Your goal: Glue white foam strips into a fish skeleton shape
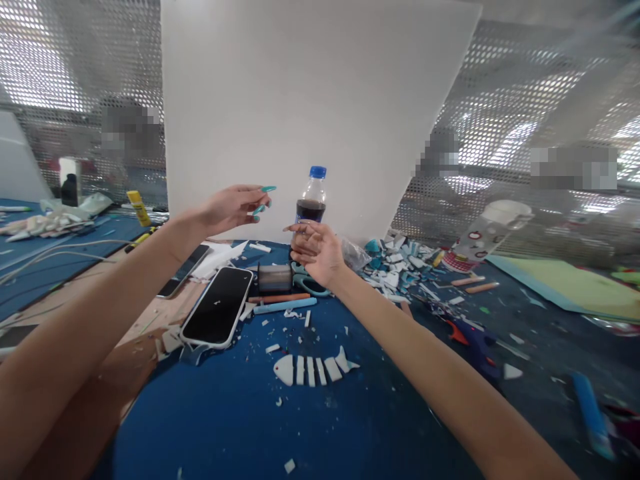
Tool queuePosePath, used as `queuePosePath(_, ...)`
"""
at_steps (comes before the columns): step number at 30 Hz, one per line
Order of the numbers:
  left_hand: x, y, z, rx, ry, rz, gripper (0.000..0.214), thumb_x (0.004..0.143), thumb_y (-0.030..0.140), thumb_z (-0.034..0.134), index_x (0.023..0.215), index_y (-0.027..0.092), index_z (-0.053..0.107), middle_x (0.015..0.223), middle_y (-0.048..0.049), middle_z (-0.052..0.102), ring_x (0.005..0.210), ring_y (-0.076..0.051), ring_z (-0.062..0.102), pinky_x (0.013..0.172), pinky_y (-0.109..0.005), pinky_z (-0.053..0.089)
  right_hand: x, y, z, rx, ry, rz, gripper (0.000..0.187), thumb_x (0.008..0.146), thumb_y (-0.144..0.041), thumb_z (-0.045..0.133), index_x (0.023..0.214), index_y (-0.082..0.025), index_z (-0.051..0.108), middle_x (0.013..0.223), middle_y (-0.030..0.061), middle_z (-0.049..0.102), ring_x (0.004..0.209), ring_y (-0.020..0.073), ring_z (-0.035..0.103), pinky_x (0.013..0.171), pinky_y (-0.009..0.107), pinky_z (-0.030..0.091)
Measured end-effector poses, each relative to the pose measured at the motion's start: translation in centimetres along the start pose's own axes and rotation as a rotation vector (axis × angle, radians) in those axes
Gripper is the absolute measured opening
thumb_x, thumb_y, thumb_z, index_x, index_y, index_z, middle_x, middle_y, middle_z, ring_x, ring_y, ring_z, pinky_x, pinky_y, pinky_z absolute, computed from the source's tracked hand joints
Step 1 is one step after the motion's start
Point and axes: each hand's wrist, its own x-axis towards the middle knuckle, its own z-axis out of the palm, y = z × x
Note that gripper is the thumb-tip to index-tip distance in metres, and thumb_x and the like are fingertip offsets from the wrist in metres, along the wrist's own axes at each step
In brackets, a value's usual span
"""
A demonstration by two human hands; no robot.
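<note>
My left hand is raised in front of the white board, teal nails showing, fingers loosely bent and apart, with nothing visible in them. My right hand is closed, its fingers curled in front of a blue-capped bottle of dark drink. Whatever it holds, if anything, is hidden. The bottle stands upright, its lower part covered by that hand. Below are a spool of clear line and scissors with teal handles. Nearer me, a white fish shape with a red eye lies in several separate slices.
A white board stands behind. To the left are a phone, a second phone and a glue stick. To the right lie a heap of foam scraps, a tumbler, coloured sheets and a blue cutter.
</note>
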Motion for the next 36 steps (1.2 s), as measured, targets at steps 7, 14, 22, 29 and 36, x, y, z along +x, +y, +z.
queuePosePath(7,0.1,0.0,-0.2,-0.010,-0.014,0.028,0.027,0.083,0.027,0.063,0.061,0.015,0.054,0.076,-0.0023,0.052,0.066,-0.011,0.044,0.063,-0.025,0.039,0.2,0.4,0.0,-0.029,0.066,-0.012,0.020,0.077,-0.037,0.063,0.067,-0.019,0.061,0.044,-0.0105,0.018,0.046,0.0081,0.009,0.045,0.026,0.010)
queuePosePath(14,0.2,0.0,-0.5,-0.011,-0.041,0.068,0.027,0.086,0.028,0.059,0.062,0.015,0.055,0.076,-0.0015,0.049,0.067,-0.011,0.044,0.062,-0.024,0.038,0.2,0.6,0.1,-0.049,0.107,-0.036,0.027,0.078,-0.039,0.070,0.064,-0.019,0.059,0.044,-0.0109,0.022,0.045,0.0067,0.012,0.044,0.024,0.012)
queuePosePath(22,0.4,-0.6,0.1,0.070,-0.077,0.079,0.029,0.084,0.030,0.064,0.061,0.015,0.055,0.077,-0.0028,0.051,0.068,-0.012,0.042,0.063,-0.027,0.034,0.0,0.3,0.5,-0.063,0.096,-0.037,0.030,0.075,-0.047,0.069,0.066,-0.020,0.061,0.045,-0.0106,0.019,0.047,0.0080,0.010,0.045,0.025,0.010)
queuePosePath(29,0.5,-0.8,0.2,0.125,-0.101,0.095,0.026,0.080,0.033,0.066,0.063,0.016,0.057,0.077,-0.0035,0.051,0.070,-0.013,0.042,0.065,-0.029,0.033,-0.5,-0.5,0.6,-0.029,0.016,-0.048,0.031,0.070,-0.050,0.064,0.071,-0.019,0.064,0.052,-0.0087,0.023,0.051,0.0093,0.010,0.047,0.026,0.008)
queuePosePath(36,0.5,-0.9,0.2,0.152,-0.116,0.097,0.028,0.079,0.036,0.066,0.062,0.017,0.055,0.075,-0.0026,0.048,0.066,-0.013,0.040,0.064,-0.031,0.031,-0.7,-1.0,0.7,0.046,-0.060,0.001,0.030,0.071,-0.047,0.059,0.086,-0.021,0.062,0.054,-0.0090,0.019,0.052,0.0107,0.010,0.049,0.027,0.012)
